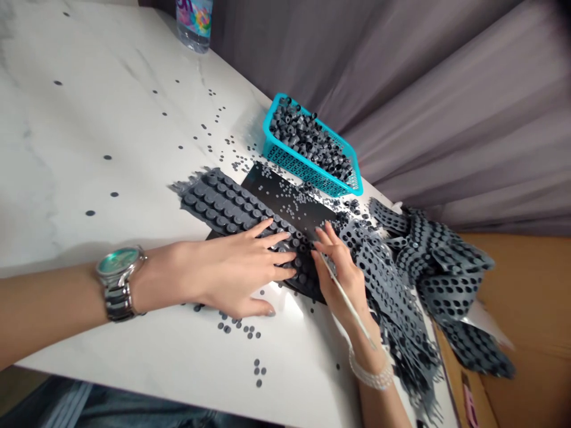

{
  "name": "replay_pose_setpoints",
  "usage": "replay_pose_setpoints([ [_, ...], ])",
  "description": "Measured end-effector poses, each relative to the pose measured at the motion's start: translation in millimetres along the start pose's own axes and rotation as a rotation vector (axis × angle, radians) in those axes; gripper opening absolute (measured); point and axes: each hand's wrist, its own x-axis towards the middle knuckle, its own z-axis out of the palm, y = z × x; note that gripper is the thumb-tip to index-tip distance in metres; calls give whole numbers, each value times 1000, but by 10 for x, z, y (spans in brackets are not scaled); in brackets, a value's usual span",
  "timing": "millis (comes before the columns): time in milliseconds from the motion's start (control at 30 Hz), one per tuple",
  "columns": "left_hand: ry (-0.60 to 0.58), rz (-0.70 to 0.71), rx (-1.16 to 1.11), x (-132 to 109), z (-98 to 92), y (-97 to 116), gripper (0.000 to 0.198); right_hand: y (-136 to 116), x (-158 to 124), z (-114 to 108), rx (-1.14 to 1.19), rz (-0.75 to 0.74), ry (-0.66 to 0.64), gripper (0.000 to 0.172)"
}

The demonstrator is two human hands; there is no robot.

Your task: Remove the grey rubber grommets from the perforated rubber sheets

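My left hand (236, 270) lies flat with fingers spread, its fingertips pressing on a dark grey moulded sheet (218, 202) with rows of round raised studs. In a pinch, my right hand (343, 276) grips a thin whitish stick-like tool (348, 300); its tip is hidden near the sheet's right end. Beneath the sheet is a flat black board (261, 184) strewn with small dark discs. Beside my right hand lies a grey perforated sheet (379, 273) full of round holes.
A turquoise basket (307, 169) heaped with small dark cylindrical parts stands behind the board. Loose discs (250, 334) dot the white table (57, 249). More perforated sheets (450, 291) pile up at right, over a cardboard box (530, 297). A bottle (194, 27) stands at the back.
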Motion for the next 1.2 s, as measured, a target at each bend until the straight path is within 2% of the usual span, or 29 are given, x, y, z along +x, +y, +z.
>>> replay_pose_setpoints([
  [167, 13, 7, -14, -4, 3, -5, 46, -57, -44, 27, 36, -223, -35, 17],
  [533, -14, -10, -26, -3, -2, 7, 48, -19, 11, 89, -46, -326, -83, 17],
  [667, 32, -5, -28, -11, 10, 3, 49, 11, -18, 119, -2, -243, -63, 21],
  [833, -12, -7, 0, -10, -1, 3, 53, 59, -7, 35, -54, 9, 183, 13],
  [933, -23, -1, 4, -6, -7, 2, 54, 102, 19, 5, -90, 123, 151, 10],
  [1033, -14, 2, 15, -2, -3, 1, 54, 93, 48, 44, -43, 84, 101, 12],
  [1200, 17, 9, 20, -3, -6, 9, 48, -36, 115, 148, 48, -69, 3, 11],
])
